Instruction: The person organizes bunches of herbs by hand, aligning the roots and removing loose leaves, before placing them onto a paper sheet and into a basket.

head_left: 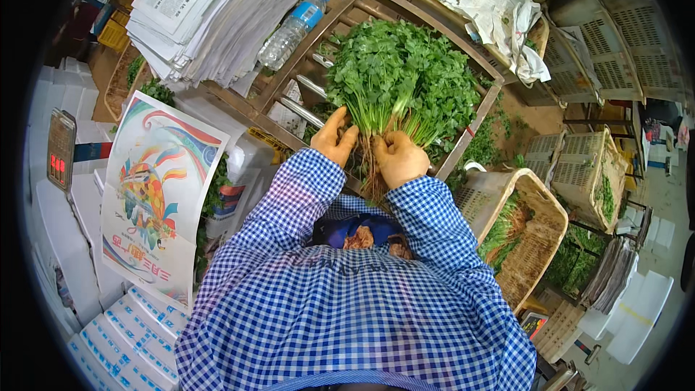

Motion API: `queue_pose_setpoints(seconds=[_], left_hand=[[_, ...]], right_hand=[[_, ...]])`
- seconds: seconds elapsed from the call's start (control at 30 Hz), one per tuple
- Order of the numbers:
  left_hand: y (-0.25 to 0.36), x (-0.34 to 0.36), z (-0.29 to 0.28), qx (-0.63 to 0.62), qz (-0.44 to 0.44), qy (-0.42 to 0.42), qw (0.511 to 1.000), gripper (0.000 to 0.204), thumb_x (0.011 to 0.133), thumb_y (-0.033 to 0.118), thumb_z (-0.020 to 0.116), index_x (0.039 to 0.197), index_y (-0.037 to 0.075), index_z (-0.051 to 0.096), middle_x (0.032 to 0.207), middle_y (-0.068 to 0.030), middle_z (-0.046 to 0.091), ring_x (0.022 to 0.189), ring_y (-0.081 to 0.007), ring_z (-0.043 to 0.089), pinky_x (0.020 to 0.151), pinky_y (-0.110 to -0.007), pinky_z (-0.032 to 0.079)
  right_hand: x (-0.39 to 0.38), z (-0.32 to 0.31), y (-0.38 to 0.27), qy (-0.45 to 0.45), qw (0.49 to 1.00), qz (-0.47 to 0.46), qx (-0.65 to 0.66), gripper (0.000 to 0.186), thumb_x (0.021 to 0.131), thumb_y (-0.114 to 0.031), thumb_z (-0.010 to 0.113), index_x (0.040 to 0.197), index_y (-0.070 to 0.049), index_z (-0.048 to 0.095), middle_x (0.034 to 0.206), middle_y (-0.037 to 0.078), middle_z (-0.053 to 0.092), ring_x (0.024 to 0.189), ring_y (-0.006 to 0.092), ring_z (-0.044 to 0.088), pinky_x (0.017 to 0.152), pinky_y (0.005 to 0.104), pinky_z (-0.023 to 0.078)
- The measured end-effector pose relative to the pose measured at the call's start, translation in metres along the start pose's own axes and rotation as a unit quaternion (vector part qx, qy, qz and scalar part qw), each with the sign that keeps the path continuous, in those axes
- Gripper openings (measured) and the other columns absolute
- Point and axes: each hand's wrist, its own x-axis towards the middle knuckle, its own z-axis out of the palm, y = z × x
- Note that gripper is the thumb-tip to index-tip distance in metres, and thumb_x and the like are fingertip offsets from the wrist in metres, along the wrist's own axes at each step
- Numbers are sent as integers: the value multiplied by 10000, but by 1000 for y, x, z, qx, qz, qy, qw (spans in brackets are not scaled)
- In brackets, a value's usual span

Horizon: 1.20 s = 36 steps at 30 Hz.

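Observation:
A large heap of rooted, coriander-like greens (pixel 405 65) lies on a brown slatted metal rack (pixel 486 98), leaves pointing away from me and stems toward me. My right hand (pixel 400 159) is closed around stems at the root end, its fingers curled in. Thin brown roots (pixel 373 181) hang down between my two hands. At the left side of the same stems is my left hand (pixel 335 137), with thumb and fingers apart; whether its fingertips touch the stems I cannot tell. Both forearms are in blue-and-white checked sleeves.
A tall stack of newspapers (pixel 195 14) and a plastic water bottle (pixel 293 32) sit on the rack's left. A scale display (pixel 61 150) and a colourful printed sheet (pixel 159 199) are at left. To the right, a dirty crate (pixel 539 246) holds more rooted greens.

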Motion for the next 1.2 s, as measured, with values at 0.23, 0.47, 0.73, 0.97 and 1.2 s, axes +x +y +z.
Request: queue_pose_setpoints(seconds=[0.23, 0.47, 0.73, 0.97, 1.2], left_hand=[[32, 1, -7, -3, -64, -71, 995, 808, 901, 316, 694, 1507, 1, 262, 1449, -271, 435, 1307, -366, 487, 1066, -423, 445], [16, 5, 10, 15, -12, -65, 998, 780, 904, 282, 676, 1493, -26, 268, 1472, -269, 404, 1313, -386, 474, 1092, -401, 416], [25, -2, 0, 51, -29, -57, 997, 756, 963, 330, 599, 1523, 1, 213, 1469, -303, 385, 1309, -413, 471, 1065, -472, 441], [36, -5, 6, 89, -36, -52, 994, 946, 858, 319, 742, 1533, 3, 159, 1507, -278, 341, 1400, -378, 354, 1144, -421, 352], [15, 3, 18, 73, -13, 15, 997, 858, 884, 255, 694, 1522, -9, 184, 1450, -294, 420, 1333, -393, 450, 1115, -405, 384]], right_hand=[[1, -26, -10, -184, 973, 5, -136, 436, 923, -474, 565, 1073, -85, 692, 918, 175, 719, 841, 316, 699, 766, 416, 551], [7, -29, 5, -24, 989, 140, 45, 456, 914, -503, 603, 1077, -85, 687, 808, 101, 727, 772, 241, 704, 735, 376, 551], [16, -36, 46, 103, 968, 151, 171, 289, 955, -359, 609, 1008, -83, 675, 724, 52, 724, 654, 150, 712, 635, 317, 555], [10, -42, 39, 49, 943, 112, 310, 269, 947, -277, 633, 1029, -22, 662, 747, 66, 710, 623, 131, 691, 575, 282, 541], [6, -51, 39, -135, 864, 93, 476, 210, 966, -203, 606, 1003, -3, 661, 650, 63, 654, 512, 141, 611, 476, 269, 497]])
